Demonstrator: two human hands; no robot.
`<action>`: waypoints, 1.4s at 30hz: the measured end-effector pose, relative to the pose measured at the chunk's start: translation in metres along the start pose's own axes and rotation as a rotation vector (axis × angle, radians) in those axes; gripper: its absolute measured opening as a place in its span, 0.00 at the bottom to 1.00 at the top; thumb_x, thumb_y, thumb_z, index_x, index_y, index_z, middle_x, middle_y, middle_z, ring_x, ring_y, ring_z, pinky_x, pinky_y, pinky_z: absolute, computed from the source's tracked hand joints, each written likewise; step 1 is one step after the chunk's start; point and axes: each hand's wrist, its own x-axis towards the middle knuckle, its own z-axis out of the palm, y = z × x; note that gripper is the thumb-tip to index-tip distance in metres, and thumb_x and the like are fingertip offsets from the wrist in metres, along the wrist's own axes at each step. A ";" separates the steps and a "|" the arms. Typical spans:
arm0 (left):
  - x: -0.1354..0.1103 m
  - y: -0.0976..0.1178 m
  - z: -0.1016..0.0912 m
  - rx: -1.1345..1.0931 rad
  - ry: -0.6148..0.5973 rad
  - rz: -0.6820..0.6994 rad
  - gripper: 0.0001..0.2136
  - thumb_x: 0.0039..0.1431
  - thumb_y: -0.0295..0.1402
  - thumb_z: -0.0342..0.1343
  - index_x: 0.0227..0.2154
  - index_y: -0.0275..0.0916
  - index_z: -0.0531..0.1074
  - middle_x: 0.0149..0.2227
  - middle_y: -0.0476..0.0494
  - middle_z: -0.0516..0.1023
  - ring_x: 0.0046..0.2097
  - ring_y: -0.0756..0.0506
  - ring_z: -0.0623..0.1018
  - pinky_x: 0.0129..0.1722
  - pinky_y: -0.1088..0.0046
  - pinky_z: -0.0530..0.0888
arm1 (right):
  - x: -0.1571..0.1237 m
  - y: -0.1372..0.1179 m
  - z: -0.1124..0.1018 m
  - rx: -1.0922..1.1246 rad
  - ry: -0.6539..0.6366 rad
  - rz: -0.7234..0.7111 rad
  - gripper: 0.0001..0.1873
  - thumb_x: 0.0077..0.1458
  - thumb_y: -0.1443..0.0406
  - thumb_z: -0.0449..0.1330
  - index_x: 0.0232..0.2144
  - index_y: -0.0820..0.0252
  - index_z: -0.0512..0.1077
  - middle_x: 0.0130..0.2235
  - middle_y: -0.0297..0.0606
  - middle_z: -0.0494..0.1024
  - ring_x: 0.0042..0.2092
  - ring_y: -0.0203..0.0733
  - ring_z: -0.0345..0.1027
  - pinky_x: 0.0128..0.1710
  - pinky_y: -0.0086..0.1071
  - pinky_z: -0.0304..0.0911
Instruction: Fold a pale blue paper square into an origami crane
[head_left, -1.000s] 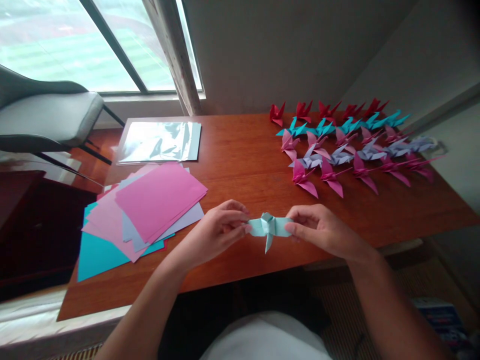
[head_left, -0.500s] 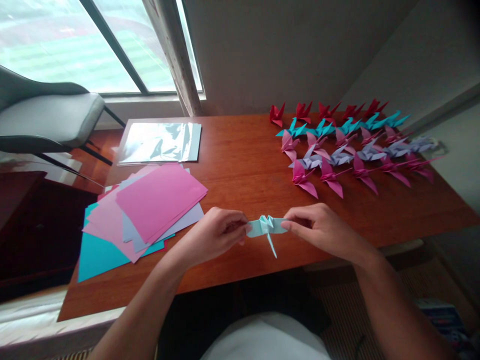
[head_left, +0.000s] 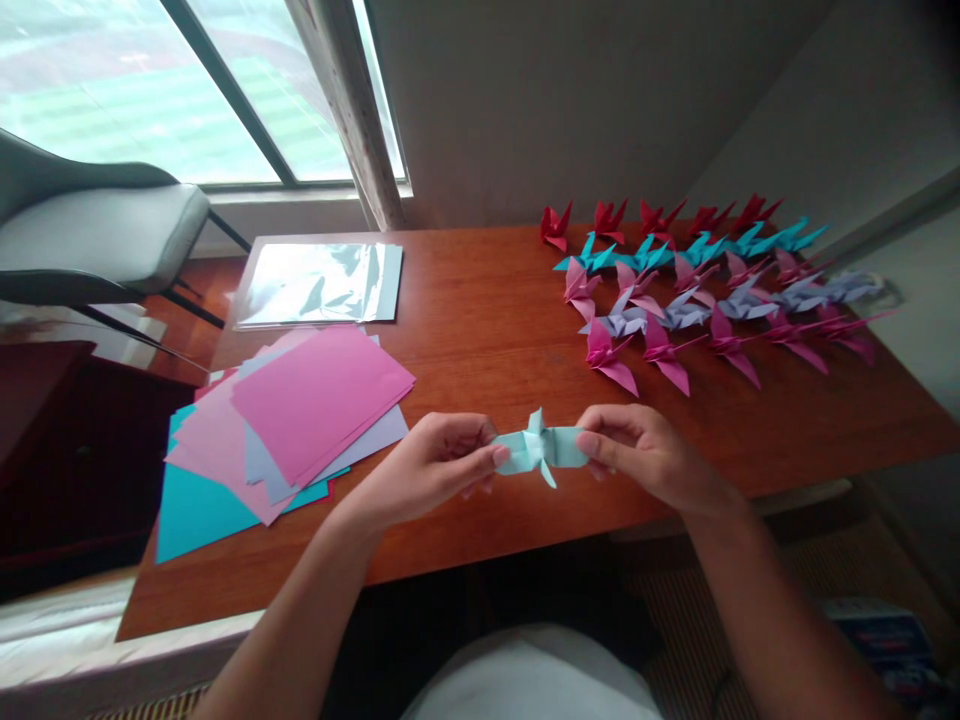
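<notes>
A pale mint paper crane [head_left: 535, 449] hangs between my two hands above the front part of the table. My left hand [head_left: 450, 455] pinches the tip of one wing between thumb and fingers. The opposite wing tip is gripped by my right hand [head_left: 637, 445]. Both wings are stretched out sideways, and the folded body sits in the middle. One narrow point sticks up away from me, another points down toward me. To the right rear stand rows of finished paper cranes in red, turquoise [head_left: 649, 256], light pink, lavender and magenta [head_left: 660, 355].
Loose paper sheets [head_left: 322, 400] in pink, lavender and turquoise lie fanned on the left of the wooden table [head_left: 472, 330]. Behind them is a shiny clear packet [head_left: 315, 285]. A grey chair [head_left: 105, 235] stands by the window at the left.
The crane has tilted, so its body shows more from above and the lower point looks shorter. Its wings are drawn a little wider apart, my right hand having shifted slightly.
</notes>
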 end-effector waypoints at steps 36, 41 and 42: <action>0.005 -0.008 0.002 0.084 0.006 0.024 0.15 0.64 0.42 0.58 0.26 0.37 0.68 0.25 0.49 0.77 0.27 0.51 0.75 0.27 0.79 0.68 | 0.010 -0.007 0.008 -0.226 -0.038 -0.013 0.19 0.64 0.53 0.58 0.26 0.60 0.69 0.24 0.30 0.69 0.26 0.33 0.59 0.26 0.29 0.51; 0.007 -0.008 0.003 -0.027 0.000 -0.010 0.17 0.62 0.45 0.60 0.28 0.36 0.70 0.25 0.49 0.75 0.27 0.52 0.73 0.27 0.78 0.68 | 0.012 -0.003 0.010 -0.116 -0.034 -0.009 0.20 0.64 0.52 0.57 0.27 0.59 0.69 0.24 0.30 0.67 0.27 0.33 0.57 0.26 0.29 0.51; 0.008 -0.009 0.004 -0.026 -0.007 -0.024 0.17 0.62 0.46 0.60 0.28 0.36 0.70 0.25 0.49 0.75 0.26 0.52 0.73 0.26 0.78 0.67 | 0.012 -0.003 0.011 -0.123 -0.031 -0.013 0.18 0.64 0.53 0.57 0.28 0.60 0.69 0.25 0.30 0.67 0.27 0.34 0.57 0.26 0.29 0.50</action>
